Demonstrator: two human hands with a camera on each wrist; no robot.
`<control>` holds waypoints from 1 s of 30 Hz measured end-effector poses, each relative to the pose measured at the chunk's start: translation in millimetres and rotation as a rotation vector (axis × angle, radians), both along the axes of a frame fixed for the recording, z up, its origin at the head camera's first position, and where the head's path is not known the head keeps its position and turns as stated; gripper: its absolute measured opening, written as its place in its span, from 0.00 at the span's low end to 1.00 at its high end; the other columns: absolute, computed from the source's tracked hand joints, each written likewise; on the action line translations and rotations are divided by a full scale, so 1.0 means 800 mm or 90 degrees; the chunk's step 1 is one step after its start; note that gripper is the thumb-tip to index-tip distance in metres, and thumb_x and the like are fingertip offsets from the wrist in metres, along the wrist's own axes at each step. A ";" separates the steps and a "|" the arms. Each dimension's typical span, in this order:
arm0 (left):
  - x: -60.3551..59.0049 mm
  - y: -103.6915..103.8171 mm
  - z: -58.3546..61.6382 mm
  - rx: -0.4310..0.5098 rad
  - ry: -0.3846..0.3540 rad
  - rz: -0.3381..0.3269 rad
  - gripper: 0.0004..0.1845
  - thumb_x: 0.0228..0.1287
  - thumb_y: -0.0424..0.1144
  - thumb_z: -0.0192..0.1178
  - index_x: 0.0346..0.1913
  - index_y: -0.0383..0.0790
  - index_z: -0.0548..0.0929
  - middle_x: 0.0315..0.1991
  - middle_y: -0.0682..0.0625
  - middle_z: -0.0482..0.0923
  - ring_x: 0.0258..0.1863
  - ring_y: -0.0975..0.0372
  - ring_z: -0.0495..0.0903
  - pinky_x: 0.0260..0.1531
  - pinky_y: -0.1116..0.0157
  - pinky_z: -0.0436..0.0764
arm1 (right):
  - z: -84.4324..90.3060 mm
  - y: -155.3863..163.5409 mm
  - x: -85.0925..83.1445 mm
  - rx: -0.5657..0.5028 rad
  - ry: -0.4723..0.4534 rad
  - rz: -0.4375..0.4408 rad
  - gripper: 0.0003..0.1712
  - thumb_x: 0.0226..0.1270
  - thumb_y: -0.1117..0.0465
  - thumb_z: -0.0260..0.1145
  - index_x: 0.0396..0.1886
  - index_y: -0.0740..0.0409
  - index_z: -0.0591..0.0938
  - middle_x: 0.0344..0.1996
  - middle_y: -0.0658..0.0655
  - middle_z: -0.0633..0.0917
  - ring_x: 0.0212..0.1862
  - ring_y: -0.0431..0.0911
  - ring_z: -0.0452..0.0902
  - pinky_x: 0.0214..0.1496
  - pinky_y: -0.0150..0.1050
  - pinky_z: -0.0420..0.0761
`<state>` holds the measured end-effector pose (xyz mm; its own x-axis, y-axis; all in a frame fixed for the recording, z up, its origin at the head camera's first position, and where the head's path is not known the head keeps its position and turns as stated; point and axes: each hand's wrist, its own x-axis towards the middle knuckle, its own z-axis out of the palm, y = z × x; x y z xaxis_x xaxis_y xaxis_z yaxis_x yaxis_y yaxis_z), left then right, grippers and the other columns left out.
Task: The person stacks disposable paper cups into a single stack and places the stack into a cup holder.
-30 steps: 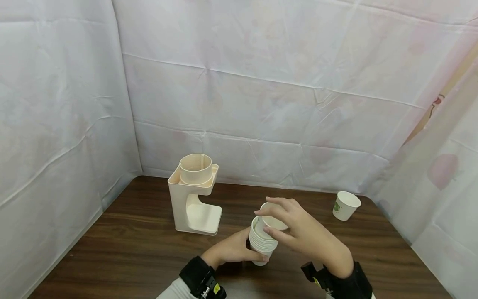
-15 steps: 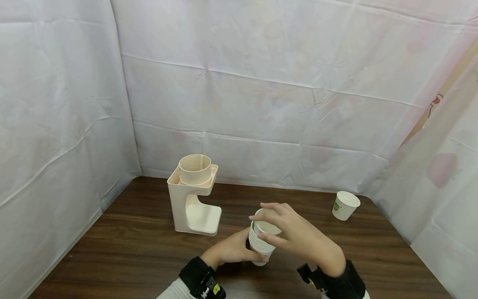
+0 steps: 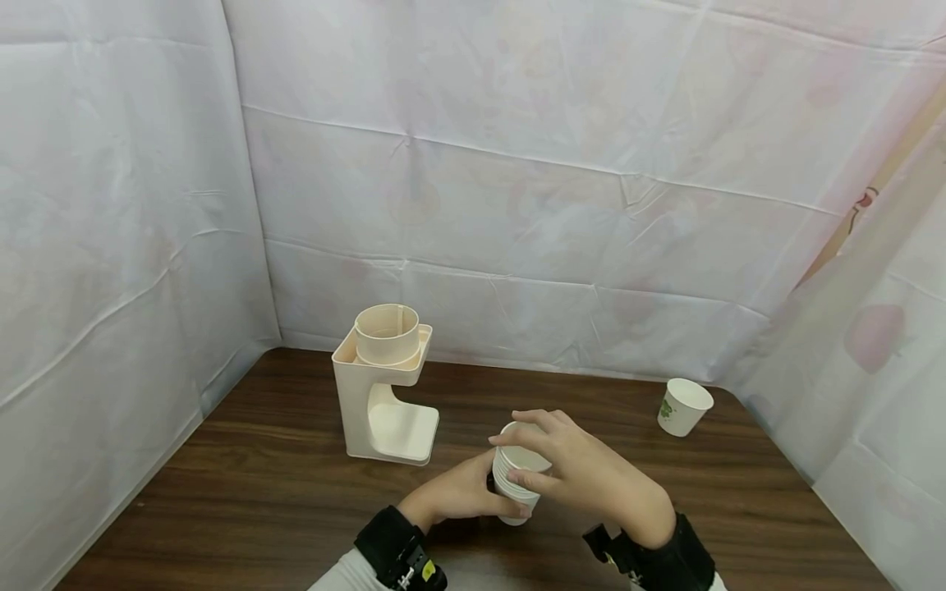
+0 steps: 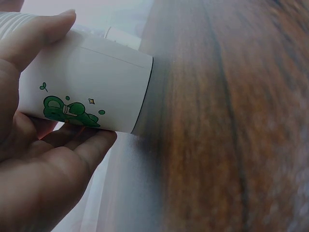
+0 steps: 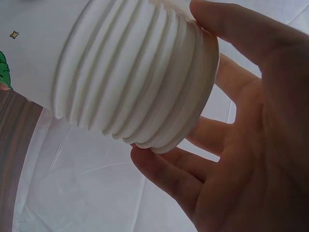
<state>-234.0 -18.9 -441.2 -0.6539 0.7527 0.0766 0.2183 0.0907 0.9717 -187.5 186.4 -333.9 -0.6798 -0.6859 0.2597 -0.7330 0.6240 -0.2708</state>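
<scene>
A nested stack of white paper cups stands low over the table, slightly tilted. My left hand grips it around the lower part, thumb on the near side. In the left wrist view the bottom cup shows a green cartoon print, with its base just off or touching the wood; I cannot tell which. Over the top, my right hand holds the uppermost cup by its rim, thumb on one side and fingertips on the other. Several stacked rims fill the right wrist view.
A cream plastic stand with a round open tube on top is at the back left. One single paper cup with a green print stands at the back right. White cloth hangs behind the brown wooden table.
My right hand has moved down and left, pushing the top cup deeper into the stack. The left hand and its grip have stayed in place.
</scene>
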 end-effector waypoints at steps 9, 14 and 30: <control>0.000 -0.001 0.000 -0.011 -0.004 0.010 0.38 0.62 0.42 0.72 0.72 0.52 0.65 0.54 0.56 0.77 0.51 0.63 0.79 0.50 0.63 0.77 | 0.002 0.001 0.000 0.006 -0.012 0.010 0.21 0.75 0.46 0.62 0.64 0.37 0.78 0.67 0.56 0.74 0.68 0.57 0.68 0.57 0.57 0.76; 0.001 -0.001 -0.001 -0.009 0.000 0.010 0.39 0.61 0.42 0.72 0.72 0.51 0.64 0.55 0.56 0.77 0.52 0.63 0.78 0.51 0.63 0.77 | 0.002 0.002 0.000 0.004 -0.014 0.014 0.21 0.75 0.46 0.62 0.65 0.37 0.78 0.67 0.56 0.74 0.67 0.57 0.68 0.58 0.57 0.75; 0.002 0.000 0.001 0.002 0.021 0.023 0.37 0.59 0.39 0.74 0.69 0.50 0.66 0.54 0.57 0.78 0.53 0.63 0.78 0.55 0.63 0.74 | 0.016 0.020 0.007 0.007 -0.045 -0.064 0.30 0.70 0.41 0.66 0.68 0.41 0.75 0.64 0.54 0.75 0.64 0.50 0.69 0.57 0.51 0.77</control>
